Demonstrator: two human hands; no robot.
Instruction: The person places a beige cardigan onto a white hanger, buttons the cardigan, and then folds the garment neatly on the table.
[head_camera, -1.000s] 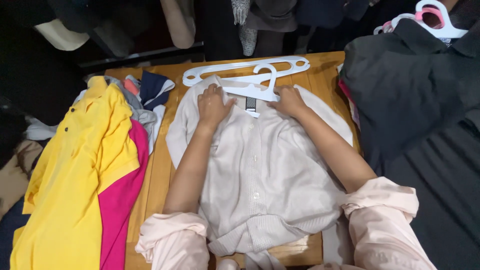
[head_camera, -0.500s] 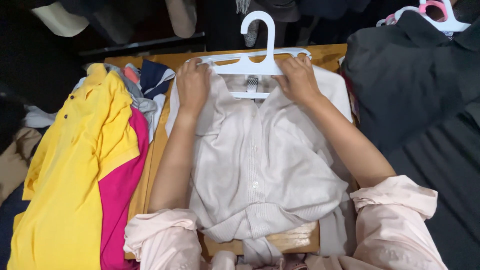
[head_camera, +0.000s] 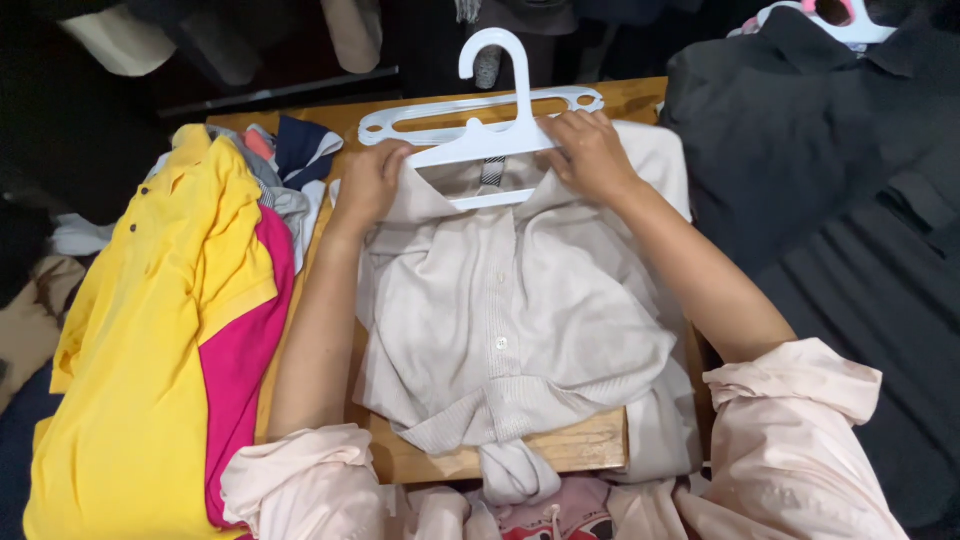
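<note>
A pale beige buttoned shirt (head_camera: 510, 320) lies front up on a wooden table (head_camera: 560, 450). A white plastic hanger (head_camera: 490, 135) sits inside its collar, the hook pointing away from me. My left hand (head_camera: 370, 185) grips the shirt's left shoulder over the hanger's arm. My right hand (head_camera: 590, 155) holds the right shoulder and the hanger's other arm. A second white hanger (head_camera: 440, 115) lies flat on the table just behind.
A yellow and pink polo shirt (head_camera: 170, 330) lies in a heap of clothes on the left. A dark grey garment (head_camera: 820, 160) on a pink and white hanger (head_camera: 830, 15) covers the right side. Dark clothes hang at the back.
The hanger has gone from lying flat above the collar to sitting inside the shirt's neck. Both hands moved outward to the shoulders and pulled the shirt up over it.
</note>
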